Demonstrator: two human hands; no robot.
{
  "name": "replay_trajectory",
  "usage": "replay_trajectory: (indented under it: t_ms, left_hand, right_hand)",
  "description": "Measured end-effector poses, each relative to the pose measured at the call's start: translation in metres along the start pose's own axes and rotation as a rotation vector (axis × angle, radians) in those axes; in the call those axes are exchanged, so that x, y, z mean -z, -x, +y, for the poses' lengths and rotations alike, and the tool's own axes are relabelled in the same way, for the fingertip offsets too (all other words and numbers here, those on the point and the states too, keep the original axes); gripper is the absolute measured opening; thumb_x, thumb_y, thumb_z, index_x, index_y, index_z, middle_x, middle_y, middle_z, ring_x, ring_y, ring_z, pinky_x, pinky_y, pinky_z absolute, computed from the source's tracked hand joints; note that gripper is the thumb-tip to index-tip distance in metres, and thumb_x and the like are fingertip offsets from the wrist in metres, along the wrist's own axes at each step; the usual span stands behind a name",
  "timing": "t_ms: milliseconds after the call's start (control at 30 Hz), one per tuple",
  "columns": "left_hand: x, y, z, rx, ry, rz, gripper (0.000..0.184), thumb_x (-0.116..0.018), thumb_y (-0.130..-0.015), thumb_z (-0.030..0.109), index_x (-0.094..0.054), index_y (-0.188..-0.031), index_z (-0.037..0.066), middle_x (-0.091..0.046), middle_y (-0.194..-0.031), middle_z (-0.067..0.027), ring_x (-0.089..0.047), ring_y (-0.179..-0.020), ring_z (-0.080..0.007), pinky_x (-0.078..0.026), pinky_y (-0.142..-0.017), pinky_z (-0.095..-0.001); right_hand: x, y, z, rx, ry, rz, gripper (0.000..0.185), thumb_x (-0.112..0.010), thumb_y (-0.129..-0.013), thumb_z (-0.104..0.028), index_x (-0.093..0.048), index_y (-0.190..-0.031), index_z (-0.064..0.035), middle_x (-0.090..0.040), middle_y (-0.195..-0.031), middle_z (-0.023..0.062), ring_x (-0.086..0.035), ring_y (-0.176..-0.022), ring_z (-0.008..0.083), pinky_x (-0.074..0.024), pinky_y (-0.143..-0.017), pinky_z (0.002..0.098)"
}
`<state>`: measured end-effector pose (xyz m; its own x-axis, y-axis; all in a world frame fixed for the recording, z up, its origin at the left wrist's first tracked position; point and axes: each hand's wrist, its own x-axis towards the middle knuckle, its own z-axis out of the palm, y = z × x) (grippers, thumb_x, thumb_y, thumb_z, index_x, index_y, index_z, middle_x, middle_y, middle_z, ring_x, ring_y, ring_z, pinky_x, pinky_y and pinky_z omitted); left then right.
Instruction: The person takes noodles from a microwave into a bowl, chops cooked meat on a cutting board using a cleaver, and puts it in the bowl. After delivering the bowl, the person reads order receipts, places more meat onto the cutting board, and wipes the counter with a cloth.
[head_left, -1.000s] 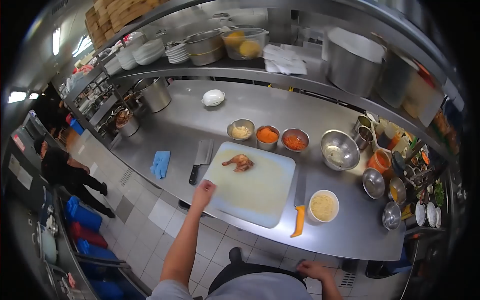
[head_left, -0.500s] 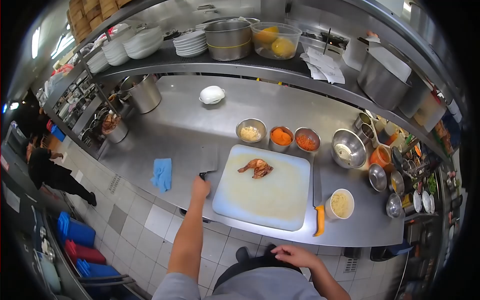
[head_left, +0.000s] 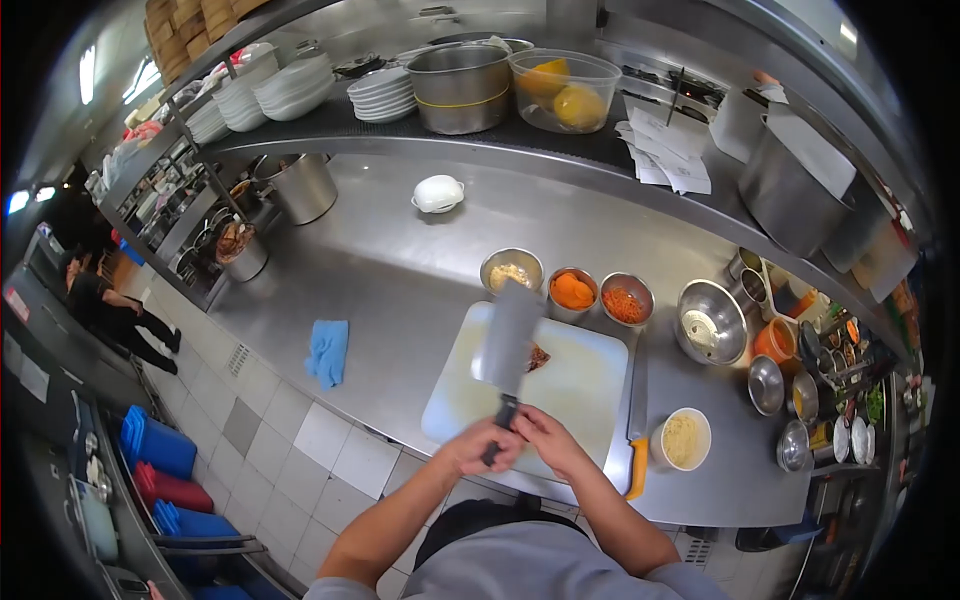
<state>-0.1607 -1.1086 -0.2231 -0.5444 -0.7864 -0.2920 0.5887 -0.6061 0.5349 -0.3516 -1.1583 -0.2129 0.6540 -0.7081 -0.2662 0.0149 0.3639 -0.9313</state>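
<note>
A cleaver [head_left: 508, 340] is raised over the white cutting board [head_left: 590, 385], its broad blade pointing away from me. My left hand [head_left: 485, 447] is closed round its black handle. Against the handle near the blade, my right hand [head_left: 545, 438] has its fingers pressed together; whether it grips the handle too is not clear. Behind the blade, only a small part of the browned piece of meat [head_left: 538, 356] shows on the board. Right of the board lies a knife with a yellow handle [head_left: 637, 468].
Beyond the board stand bowls of pale bits [head_left: 508, 272], orange paste [head_left: 573, 290] and red-orange shreds [head_left: 625, 300]. A white tub [head_left: 682, 440] is at the right, a blue cloth [head_left: 327, 353] at the left. A shelf [head_left: 400, 140] spans the back. Another person [head_left: 110, 310] stands far left.
The cleaver has left the table and moved over the board in my left hand. My right hand has come up from near my waist to meet the handle.
</note>
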Motion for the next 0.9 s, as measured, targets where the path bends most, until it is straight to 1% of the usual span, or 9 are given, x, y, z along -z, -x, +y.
replay_trajectory:
  t_ms: [167,200,333,400,433,567,633,867,900]
  left_hand:
    - [-0.026,-0.038,-0.039,0.142,-0.073,-0.14,0.016,-0.067,-0.094,0.017,-0.054,-0.1,0.009,-0.056,-0.076,-0.0052,-0.056,-0.056,-0.0156,-0.045,-0.049,-0.0295]
    - [-0.021,-0.043,-0.051,0.167,-0.318,-0.144,0.02,-0.069,-0.096,0.021,-0.057,-0.105,0.007,-0.06,-0.079,-0.0054,-0.058,-0.059,-0.0151,-0.048,-0.052,-0.0298]
    - [0.016,-0.026,-0.026,0.414,-1.011,-0.339,0.033,-0.071,-0.099,0.033,-0.064,-0.114,0.004,-0.066,-0.087,-0.0049,-0.064,-0.066,-0.0126,-0.055,-0.06,-0.0301]
    - [0.044,-0.01,0.011,0.52,-1.097,-0.285,0.032,-0.072,-0.099,0.034,-0.067,-0.109,0.003,-0.066,-0.085,-0.0025,-0.063,-0.065,-0.0118,-0.056,-0.06,-0.0297]
    - [0.068,-0.004,0.021,0.444,-1.1,-0.177,0.031,-0.072,-0.099,0.034,-0.068,-0.105,0.005,-0.066,-0.084,-0.0011,-0.063,-0.065,-0.0111,-0.054,-0.058,-0.0289]
    - [0.113,0.011,0.049,0.12,-1.194,0.218,0.024,-0.073,-0.098,0.031,-0.066,-0.098,0.007,-0.067,-0.08,-0.002,-0.064,-0.065,-0.0143,-0.052,-0.057,-0.0319]
    - [0.137,0.008,0.043,-0.452,-1.48,0.64,0.019,-0.072,-0.096,0.025,-0.063,-0.095,0.007,-0.067,-0.079,-0.0064,-0.066,-0.068,-0.021,-0.054,-0.064,-0.0362]
    - [0.135,0.01,0.032,-0.553,-1.391,0.776,0.021,-0.072,-0.092,0.025,-0.064,-0.103,0.01,-0.069,-0.097,-0.0106,-0.07,-0.087,-0.0321,-0.056,-0.077,-0.0431]
    - [0.128,0.008,0.029,-0.555,-1.441,0.775,0.027,-0.074,-0.091,0.028,-0.064,-0.108,0.01,-0.068,-0.102,-0.0102,-0.069,-0.09,-0.0325,-0.056,-0.079,-0.0436]
  right_hand:
    - [0.015,0.032,0.008,0.05,-0.173,0.245,0.027,-0.06,-0.106,-0.014,-0.058,-0.13,-0.0017,-0.071,-0.115,0.012,-0.068,-0.103,0.0186,-0.0564,-0.091,0.034]
    - [0.018,0.035,0.013,0.054,-0.164,0.251,0.027,-0.06,-0.106,-0.014,-0.058,-0.13,-0.0017,-0.071,-0.115,0.012,-0.068,-0.103,0.0186,-0.0564,-0.091,0.034]
    - [0.054,0.05,0.032,0.072,0.172,0.386,0.028,-0.06,-0.106,-0.018,-0.057,-0.128,-0.0022,-0.072,-0.09,0.0077,-0.071,-0.078,0.0169,-0.0566,-0.071,0.0327]
    - [0.054,0.058,0.003,-0.232,0.652,0.338,0.033,-0.061,-0.105,-0.025,-0.056,-0.128,-0.003,-0.068,-0.081,0.0105,-0.071,-0.072,0.0177,-0.0545,-0.066,0.0336]
    - [0.043,0.059,-0.02,-0.239,0.791,0.291,0.036,-0.062,-0.103,-0.029,-0.056,-0.128,-0.0035,-0.069,-0.083,0.0165,-0.073,-0.076,0.029,-0.0558,-0.069,0.0397]
    - [0.037,0.046,-0.026,-0.033,1.207,0.28,0.035,-0.061,-0.103,-0.028,-0.057,-0.128,-0.0036,-0.071,-0.089,0.0208,-0.072,-0.084,0.0403,-0.0556,-0.073,0.0477]
    - [0.018,0.038,-0.046,0.083,1.18,0.374,0.035,-0.061,-0.103,-0.028,-0.057,-0.128,-0.0042,-0.072,-0.095,0.0236,-0.069,-0.091,0.0468,-0.0543,-0.076,0.0532]
    - [0.03,0.019,-0.009,0.093,1.198,0.355,0.041,-0.06,-0.103,-0.029,-0.053,-0.134,-0.0041,-0.072,-0.097,0.0251,-0.069,-0.093,0.047,-0.0537,-0.077,0.0547]
    - [0.042,0.014,-0.003,-0.045,1.234,0.266,0.042,-0.06,-0.103,-0.03,-0.052,-0.135,-0.0037,-0.072,-0.097,0.0256,-0.069,-0.094,0.0473,-0.0533,-0.077,0.0549]
